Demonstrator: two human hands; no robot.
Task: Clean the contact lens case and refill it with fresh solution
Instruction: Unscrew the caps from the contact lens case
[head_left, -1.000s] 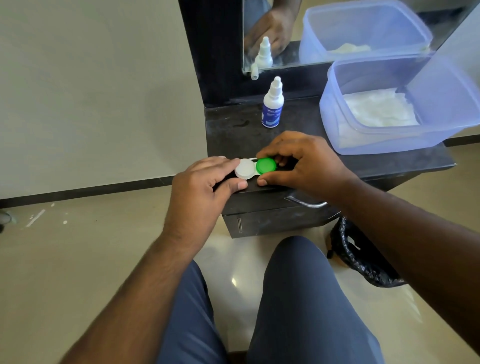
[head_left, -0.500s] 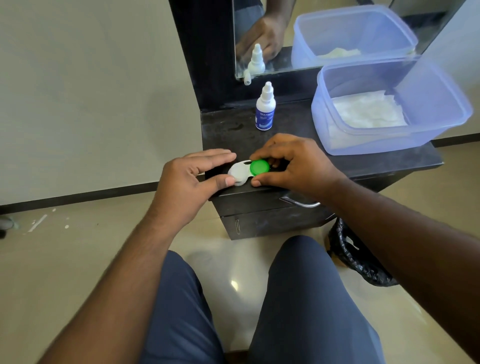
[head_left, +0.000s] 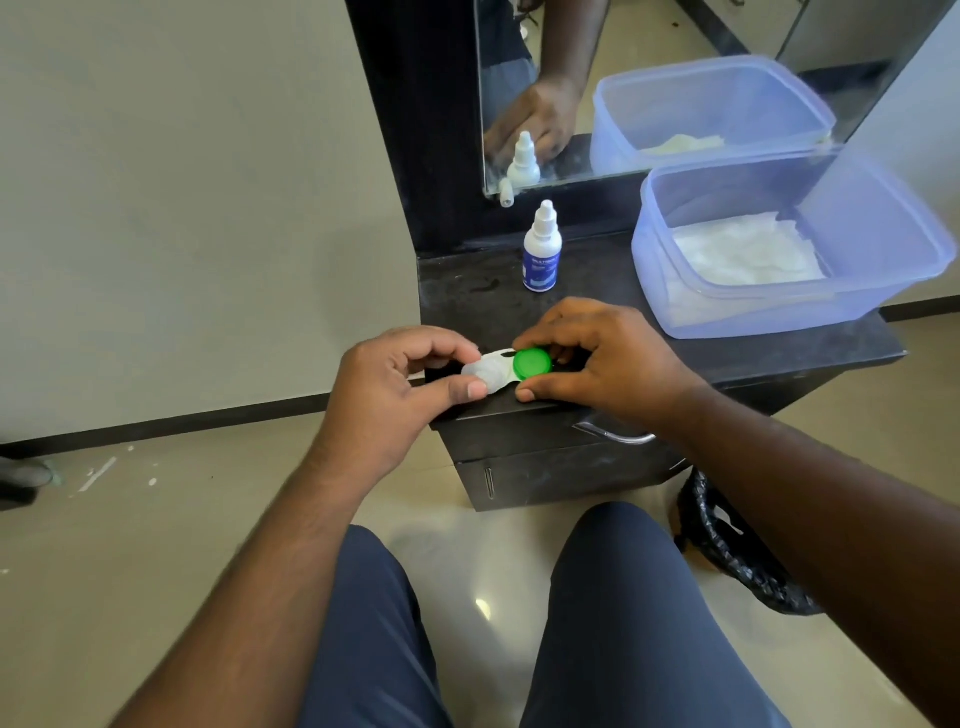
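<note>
At the front edge of the dark worktop (head_left: 779, 358), near its left corner, I hold the contact lens case (head_left: 506, 368) between both hands. My left hand (head_left: 384, 400) pinches the white end, its fingers (head_left: 457, 349) curled over the top and the thumb under the white cap (head_left: 480, 373). My right hand (head_left: 605, 358) grips the other end, fingers arched over the green cap (head_left: 532, 362) and thumb pressed beneath it. The case looks lifted just off the surface, though from this angle I cannot tell for certain whether it touches.

Toward the back edge of the worktop the solution bottle (head_left: 542, 249) stands upright, its white nozzle cap on, well apart from the case. At the back right corner sits a translucent blue plastic tub (head_left: 675, 312) with white tissue (head_left: 748, 254) lying in its bottom. A mirror (head_left: 675, 41) behind reflects the bottle, the tub and one hand. On the floor to the right, beside my knee, stands a bin lined with a black bag (head_left: 737, 551).
</note>
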